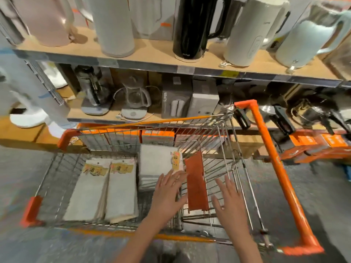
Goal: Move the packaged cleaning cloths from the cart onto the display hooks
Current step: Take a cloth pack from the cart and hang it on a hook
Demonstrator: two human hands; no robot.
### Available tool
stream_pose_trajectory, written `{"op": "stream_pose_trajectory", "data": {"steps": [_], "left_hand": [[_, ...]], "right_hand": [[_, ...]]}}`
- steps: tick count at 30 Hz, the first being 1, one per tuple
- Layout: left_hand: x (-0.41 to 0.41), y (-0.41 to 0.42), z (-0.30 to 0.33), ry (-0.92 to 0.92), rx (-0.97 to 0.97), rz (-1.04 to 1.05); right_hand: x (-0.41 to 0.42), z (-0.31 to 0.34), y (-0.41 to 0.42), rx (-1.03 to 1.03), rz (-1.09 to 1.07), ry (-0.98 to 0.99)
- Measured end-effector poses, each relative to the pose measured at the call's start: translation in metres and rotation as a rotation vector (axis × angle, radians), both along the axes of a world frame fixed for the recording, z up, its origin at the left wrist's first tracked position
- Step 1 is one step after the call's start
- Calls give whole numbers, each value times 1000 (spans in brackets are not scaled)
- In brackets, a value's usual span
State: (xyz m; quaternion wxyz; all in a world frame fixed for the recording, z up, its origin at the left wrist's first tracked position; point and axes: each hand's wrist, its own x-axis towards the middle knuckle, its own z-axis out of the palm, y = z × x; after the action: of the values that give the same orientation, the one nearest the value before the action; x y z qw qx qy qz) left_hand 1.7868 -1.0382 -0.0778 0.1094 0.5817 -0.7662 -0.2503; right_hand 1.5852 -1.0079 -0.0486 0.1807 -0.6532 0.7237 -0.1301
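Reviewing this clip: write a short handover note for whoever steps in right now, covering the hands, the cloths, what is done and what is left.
Left hand: open, fingers straight, reaching over the right-hand stack of cloths in the cart; contact unclear.
Right hand: open, holding nothing, over the cart's folded seat flap.
Two more cloth packs lie side by side in the cart's left part.
Done: nothing visibly hung; no display hooks in view.
Left: pick up the packs and hang them all.

Wire cart [224,141] loaded with packaged cloths.
Two cloth stacks [100,188] lie side by side; a third stack [155,164] sits just beside them.
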Motion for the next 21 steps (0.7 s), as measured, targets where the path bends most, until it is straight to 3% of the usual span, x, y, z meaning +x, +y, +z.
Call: {"op": "stream_pose_trajectory", "data": {"steps": [11,21], "left_hand": [[62,5,-29,97,-23,141],[144,-7,-62,72,-19,374]], "right_hand": [[57,-23,-11,118,181,-134],[136,-57,-68,325,399,-234]]}}
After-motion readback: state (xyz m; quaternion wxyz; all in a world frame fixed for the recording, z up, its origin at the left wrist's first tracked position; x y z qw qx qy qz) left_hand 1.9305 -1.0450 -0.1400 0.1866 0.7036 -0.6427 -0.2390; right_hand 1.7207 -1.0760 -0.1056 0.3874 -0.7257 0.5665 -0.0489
